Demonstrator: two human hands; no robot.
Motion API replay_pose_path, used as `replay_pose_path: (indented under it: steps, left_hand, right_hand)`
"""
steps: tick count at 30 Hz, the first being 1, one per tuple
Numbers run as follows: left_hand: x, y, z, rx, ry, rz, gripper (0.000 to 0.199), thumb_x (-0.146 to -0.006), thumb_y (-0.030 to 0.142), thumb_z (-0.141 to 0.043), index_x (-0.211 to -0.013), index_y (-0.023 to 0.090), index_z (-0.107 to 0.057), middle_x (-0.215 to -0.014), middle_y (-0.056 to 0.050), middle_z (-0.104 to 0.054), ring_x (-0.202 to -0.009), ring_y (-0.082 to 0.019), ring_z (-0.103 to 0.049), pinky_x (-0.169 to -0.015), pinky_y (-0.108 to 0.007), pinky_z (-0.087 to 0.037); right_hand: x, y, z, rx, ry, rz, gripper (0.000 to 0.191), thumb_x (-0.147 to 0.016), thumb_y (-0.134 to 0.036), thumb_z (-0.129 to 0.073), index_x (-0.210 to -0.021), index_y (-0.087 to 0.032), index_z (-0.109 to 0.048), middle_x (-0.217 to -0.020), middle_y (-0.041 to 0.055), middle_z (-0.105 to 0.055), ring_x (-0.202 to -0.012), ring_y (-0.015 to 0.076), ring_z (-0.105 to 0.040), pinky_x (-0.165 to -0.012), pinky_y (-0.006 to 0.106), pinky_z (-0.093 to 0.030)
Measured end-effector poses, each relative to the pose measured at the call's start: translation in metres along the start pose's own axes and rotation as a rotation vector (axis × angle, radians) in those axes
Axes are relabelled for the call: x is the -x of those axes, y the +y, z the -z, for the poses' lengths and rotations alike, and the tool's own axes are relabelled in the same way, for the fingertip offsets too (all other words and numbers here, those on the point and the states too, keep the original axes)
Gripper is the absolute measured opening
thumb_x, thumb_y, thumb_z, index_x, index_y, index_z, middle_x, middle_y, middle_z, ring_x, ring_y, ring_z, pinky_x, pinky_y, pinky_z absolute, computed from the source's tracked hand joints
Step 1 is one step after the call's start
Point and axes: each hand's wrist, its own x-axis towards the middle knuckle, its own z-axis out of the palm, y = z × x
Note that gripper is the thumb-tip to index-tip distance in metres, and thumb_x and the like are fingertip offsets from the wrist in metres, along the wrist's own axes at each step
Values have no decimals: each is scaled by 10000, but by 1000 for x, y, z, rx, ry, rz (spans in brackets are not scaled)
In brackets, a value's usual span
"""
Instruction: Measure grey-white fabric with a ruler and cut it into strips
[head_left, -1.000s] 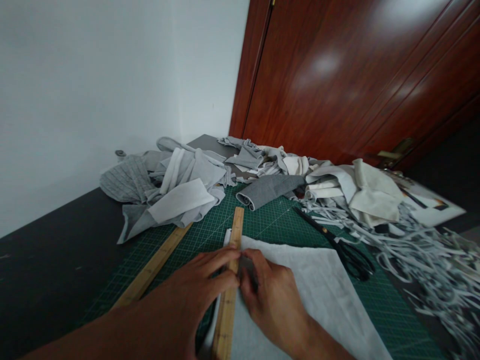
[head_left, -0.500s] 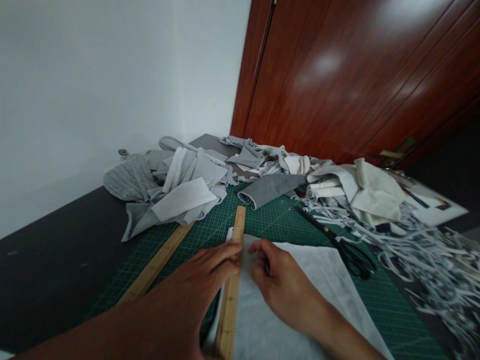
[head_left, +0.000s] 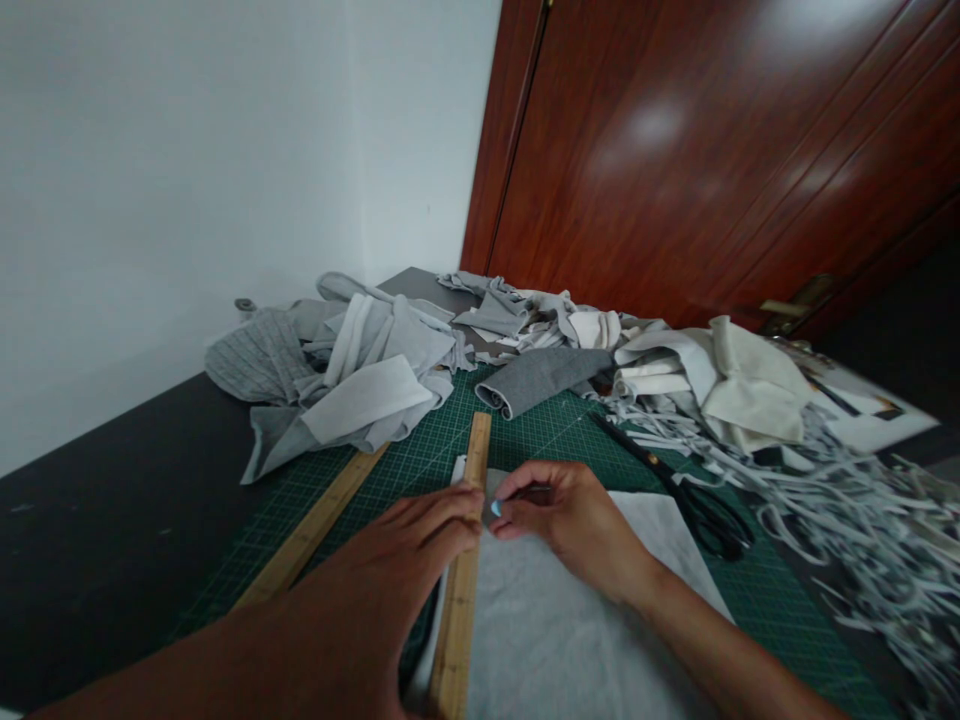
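My left hand (head_left: 416, 560) presses a wooden ruler (head_left: 459, 620) down, its fingertips closed over the ruler's far half. Beneath the ruler is a light grey fabric piece (head_left: 555, 610), spread on a green cutting mat (head_left: 787, 610). The ruler runs along the fabric's left side. Just right of the ruler, my right hand (head_left: 577, 525) is over the fabric, thumb and fingers pinched together. A small light-blue piece of tailor's chalk (head_left: 496, 508) shows at its fingertips.
Black-handled scissors (head_left: 705, 510) lie right of the fabric. A second wooden ruler (head_left: 315, 530) rests at left, partly under a grey fabric heap (head_left: 375, 370). Behind is a rolled dark grey cloth (head_left: 547, 378). Fabric strips (head_left: 847, 520) pile up at right.
My right hand has turned and shifted slightly right, and the light-blue chalk now shows at its fingertips. My left hand and the ruler have stayed put.
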Motion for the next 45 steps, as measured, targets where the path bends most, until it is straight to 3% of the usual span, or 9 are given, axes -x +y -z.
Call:
replay_pose_path:
  steps: [4,8,10,14,19,24,29,40,45]
  left_hand:
    - [6,2,-2,-23,40,-55,893,-754,579,-824,-1538,294,-506,-1717,-127,-451,-1586,-404,-416,-1293,-556,-365]
    - [11,7,-1,-81,85,-74,897,-764,578,-841,-1536,285,-491,-1718,-142,-437,-1567,-405,-446,-1274,-543,-407]
    - [10,5,-4,-111,105,-78,820,-809,517,-820,-1527,286,-498,-1714,-131,-443,-1555,-394,-467,-1263,-527,-430]
    - [2,-14,-28,-259,223,-73,416,-965,215,-642,-1374,274,-605,-1633,-100,-554,-1519,-311,-531,-1220,-451,-480]
    - [-9,-39,-54,-386,302,-114,396,-953,83,-589,-1303,262,-640,-1580,-94,-613,-1479,-284,-570,-1204,-420,-489]
    - [0,-25,-35,-258,248,-112,473,-923,197,-674,-1384,282,-614,-1633,-98,-555,-1500,-318,-544,-1225,-460,-472]
    - [11,-1,-7,-107,101,-60,859,-770,508,-843,-1532,293,-509,-1722,-135,-432,-1530,-395,-497,-1243,-530,-450]
    - [7,-9,-8,-104,93,-66,948,-786,607,-785,-1609,313,-416,-1706,-106,-483,-1557,-390,-470,-1275,-546,-406]
    - [2,-24,-25,-205,185,-108,621,-943,388,-672,-1534,295,-504,-1640,-88,-570,-1522,-318,-529,-1246,-479,-451]
  right_hand:
    - [-24,-1,8,25,37,5,214,-727,-277,-883,-822,-191,-711,-677,-34,-772,-602,147,-766,-640,266,-663]
    - [-37,-1,10,111,10,-35,176,-757,-227,-844,-845,-175,-701,-547,-32,-729,-440,140,-688,-445,216,-568]
    - [-40,-2,9,153,4,-49,94,-799,-188,-779,-849,-175,-701,-510,-48,-700,-389,129,-647,-385,197,-520]
    - [-42,-9,8,214,3,-76,62,-824,-119,-699,-833,-179,-704,-529,-66,-685,-399,124,-650,-378,193,-526]
    - [-44,-21,11,292,-19,-105,130,-789,-46,-694,-775,-174,-712,-546,-39,-717,-389,104,-604,-330,161,-429]
    - [-47,-28,10,339,-74,-117,173,-740,4,-700,-739,-167,-730,-518,-36,-720,-337,61,-502,-305,133,-317]
    - [-52,-27,8,302,-93,-118,129,-746,-60,-699,-710,-184,-699,-538,-40,-716,-406,111,-624,-370,173,-478]
    - [-58,-20,14,267,-198,-136,97,-710,-215,-782,-754,-182,-702,-556,-18,-747,-439,131,-674,-440,215,-567]
    - [-59,-20,20,323,-222,-133,116,-725,-207,-789,-804,-176,-711,-587,-9,-758,-457,133,-678,-472,224,-563]
